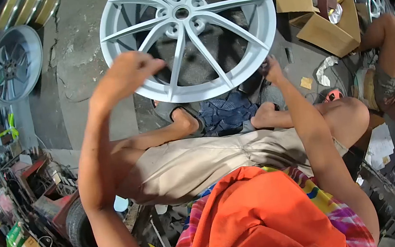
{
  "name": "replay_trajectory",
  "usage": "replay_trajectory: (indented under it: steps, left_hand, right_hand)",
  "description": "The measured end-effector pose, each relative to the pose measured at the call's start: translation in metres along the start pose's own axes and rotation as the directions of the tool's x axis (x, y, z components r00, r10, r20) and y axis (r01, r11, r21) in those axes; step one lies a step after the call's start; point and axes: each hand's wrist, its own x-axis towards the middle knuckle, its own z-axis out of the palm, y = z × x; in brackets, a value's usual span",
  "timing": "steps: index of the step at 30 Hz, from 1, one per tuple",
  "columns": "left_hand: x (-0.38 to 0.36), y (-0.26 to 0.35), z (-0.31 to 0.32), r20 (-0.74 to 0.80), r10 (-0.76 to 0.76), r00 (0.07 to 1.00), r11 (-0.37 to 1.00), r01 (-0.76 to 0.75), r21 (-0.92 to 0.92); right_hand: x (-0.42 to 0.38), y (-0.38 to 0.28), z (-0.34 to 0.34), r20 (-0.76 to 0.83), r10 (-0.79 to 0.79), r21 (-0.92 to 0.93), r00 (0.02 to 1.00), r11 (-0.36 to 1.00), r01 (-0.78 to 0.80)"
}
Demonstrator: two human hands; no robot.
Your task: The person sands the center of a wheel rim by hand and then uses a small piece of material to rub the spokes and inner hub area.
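A light grey multi-spoke wheel rim (246,70) lies in front of me at the top of the head view. My left hand (126,78) is raised over its lower left edge. The fingers are bent and smeared by motion, and whether they hold anything does not show. At the rim's lower right edge is my right hand (271,69), with its fingers curled beside the rim. A dark shadow hides what is between those fingers. Below the rim, between my feet, lies a crumpled dark blue cloth (229,113).
An open cardboard box (329,36) stands at the upper right. Another person's bent leg (385,41) is at the right edge. A second rim (13,66) stands at the upper left. Metal parts and a tyre (81,231) are at the lower left.
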Motion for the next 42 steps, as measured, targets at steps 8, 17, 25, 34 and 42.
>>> replay_trajectory:
  steps: [8, 17, 25, 34, 42]
  left_hand:
    - [0.0, 0.011, 0.14, 0.121, 0.329, 0.937, 0.908, -0.348, 0.232]
    - [0.037, -0.012, 0.182, 0.12, 0.326, 0.938, 0.821, -0.344, 0.456]
    - [0.05, 0.016, 0.167, 0.212, 0.381, 0.9, 0.715, -0.432, 0.55]
    - [0.117, 0.149, 0.178, 0.133, 0.46, 0.878, 0.813, -0.477, 0.333]
    - [0.099, 0.149, 0.203, 0.315, 0.413, 0.854, 0.869, -0.473, 0.143]
  right_hand:
    - [0.013, 0.01, 0.068, 0.193, -0.13, -0.442, 0.973, 0.874, 0.204]
    - [0.045, 0.047, 0.107, -0.268, -0.16, -0.145, 0.95, 0.982, 0.124]
    - [0.006, 0.008, 0.019, -0.216, -0.052, 0.115, 0.975, 0.99, 0.079]
    - [0.009, 0.05, -0.046, -0.329, 0.416, 0.393, 0.848, 0.877, -0.277]
    - [-0.027, 0.016, -0.065, -0.303, 0.38, 0.171, 0.874, 0.924, -0.342]
